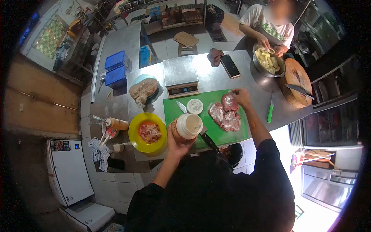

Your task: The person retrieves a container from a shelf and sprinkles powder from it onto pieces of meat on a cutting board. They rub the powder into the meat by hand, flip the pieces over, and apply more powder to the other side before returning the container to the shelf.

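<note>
My left hand (177, 144) is wrapped around an open white jar (189, 127), tilted so its mouth faces the camera. My right hand (242, 96) is at the upper right edge of the raw meat pieces (225, 116), fingers pinched together; what they hold is hidden. White powder dusts the meat, which lies on a green cutting board (174, 104). Beyond the jar sits a round white lid (194, 106). A knife (208, 141) with a black handle lies on the board, partly behind the jar.
A yellow bowl (133, 131) with raw meat stands left of the board. Behind are a digital scale (181, 73), a tied plastic bag (143, 91) and a phone (230, 66). A green-handled knife (270, 113) lies right. Across the table, a co-worker (266, 27) handles pale slices in a metal bowl (281, 69).
</note>
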A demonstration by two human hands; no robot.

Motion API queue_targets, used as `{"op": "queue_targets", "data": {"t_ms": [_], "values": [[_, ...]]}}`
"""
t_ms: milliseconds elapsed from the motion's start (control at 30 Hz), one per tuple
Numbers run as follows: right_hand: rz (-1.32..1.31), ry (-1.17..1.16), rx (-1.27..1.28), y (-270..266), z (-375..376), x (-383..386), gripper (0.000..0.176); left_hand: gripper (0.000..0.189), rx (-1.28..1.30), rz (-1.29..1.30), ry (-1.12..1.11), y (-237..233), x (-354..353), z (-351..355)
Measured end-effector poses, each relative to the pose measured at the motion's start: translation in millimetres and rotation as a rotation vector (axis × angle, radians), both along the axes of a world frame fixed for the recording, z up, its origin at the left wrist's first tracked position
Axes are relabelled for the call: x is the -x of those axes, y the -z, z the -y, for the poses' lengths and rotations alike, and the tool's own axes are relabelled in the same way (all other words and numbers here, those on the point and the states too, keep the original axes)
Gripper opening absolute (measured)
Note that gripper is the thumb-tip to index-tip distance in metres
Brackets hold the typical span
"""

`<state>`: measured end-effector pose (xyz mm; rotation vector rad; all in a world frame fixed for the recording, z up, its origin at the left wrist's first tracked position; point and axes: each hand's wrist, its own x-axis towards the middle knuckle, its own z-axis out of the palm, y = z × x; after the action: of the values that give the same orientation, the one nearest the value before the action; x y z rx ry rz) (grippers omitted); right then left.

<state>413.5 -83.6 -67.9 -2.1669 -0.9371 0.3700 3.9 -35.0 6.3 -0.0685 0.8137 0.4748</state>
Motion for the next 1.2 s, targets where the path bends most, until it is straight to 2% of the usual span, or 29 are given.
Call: {"op": "queue_targets", "data": {"t_ms": [67, 167, 333, 433, 667, 867, 967, 1033, 1133, 1200], "values": [[-0.018, 0.014, -0.031, 1, 1, -1, 0.024, 0.076, -0.035, 0.027, 0.01, 1, 0, 0], [0.09, 0.038, 0.028, 10, 7, -10, 0.026, 0.076, -0.074, 0.044, 0.021, 3, 0, -1], [0.154, -0.063, 0.081, -4, 32, 1, 0.023, 0.078, -0.056, 0.039, 0.027, 2, 4, 0], [0.017, -0.123, 0.179, 7, 38, -5, 0.022, 0.079, -0.063, 0.034, 0.036, 3, 5, -1], [0.104, -0.095, 0.104, -9, 26, -5, 0.02, 0.077, -0.065, 0.007, 0.032, 2, 1, -2], [0.062, -0.08, 0.002, 14, 6, 4, 0.021, 0.074, -0.033, -0.012, 0.025, -4, -2, -1], [-0.025, -0.185, 0.002, -6, 7, 11, 0.02, 0.074, -0.053, -0.046, 0.022, -14, -4, -1], [0.026, -0.205, 0.331, -15, 13, 10, 0.021, 0.074, -0.053, -0.057, 0.009, -12, -2, 0], [0.123, -0.146, 0.184, -13, 24, 8, 0.022, 0.074, -0.073, -0.005, -0.002, -1, 3, -1], [0.037, -0.123, 0.092, -7, 21, 10, 0.023, 0.075, -0.069, 0.016, 0.008, 1, 4, -1]]}}
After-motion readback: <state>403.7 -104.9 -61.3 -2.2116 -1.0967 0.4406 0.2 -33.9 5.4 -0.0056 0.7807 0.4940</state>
